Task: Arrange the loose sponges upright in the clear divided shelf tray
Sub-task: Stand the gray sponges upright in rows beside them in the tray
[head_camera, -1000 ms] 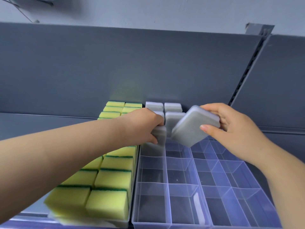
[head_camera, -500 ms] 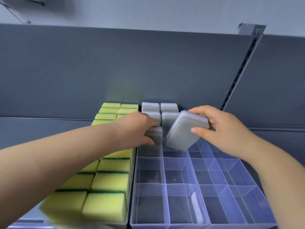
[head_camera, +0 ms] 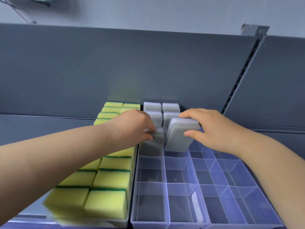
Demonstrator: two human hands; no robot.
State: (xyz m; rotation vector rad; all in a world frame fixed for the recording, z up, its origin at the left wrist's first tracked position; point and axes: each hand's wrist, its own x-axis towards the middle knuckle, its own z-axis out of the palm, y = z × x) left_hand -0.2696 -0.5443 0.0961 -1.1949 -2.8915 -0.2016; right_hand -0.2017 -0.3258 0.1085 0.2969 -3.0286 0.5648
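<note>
- At the shelf's back, head view: clear divided tray [head_camera: 166, 184], two columns of compartments, running from the shelf's front edge to the grey back panel [head_camera: 132, 66].
- Back end of that tray: four stored grey sponges [head_camera: 152, 106], upright, two per column, filling the two rearmost rows close to the panel.
- Left column, third row from the back: left grey sponge [head_camera: 156, 143], upright in its compartment, just in front of the stored ones.
- Left hand [head_camera: 132, 128]: reaches across the yellow stock, thumb on the sponge's near face, fingers curled over its top edge, gripping the left grey sponge.
- Right column, third row: right grey sponge [head_camera: 179, 138], tilted with its top leaning right, lower end at the compartment's mouth. Whether it touches the floor cannot be told. A narrow gap separates it from the left grey sponge.
- Right hand [head_camera: 212, 129]: holds the right grey sponge, thumb on the near face, fingers curled over the top edge.
- Beside the tray's left wall: yellow sponges [head_camera: 112, 179] with green scouring layers, upright in two columns, front edge to back.
- Beside the tray's right wall: second clear tray [head_camera: 239, 184], also divided.
- Right end of the panel: slotted upright post [head_camera: 239, 76].
</note>
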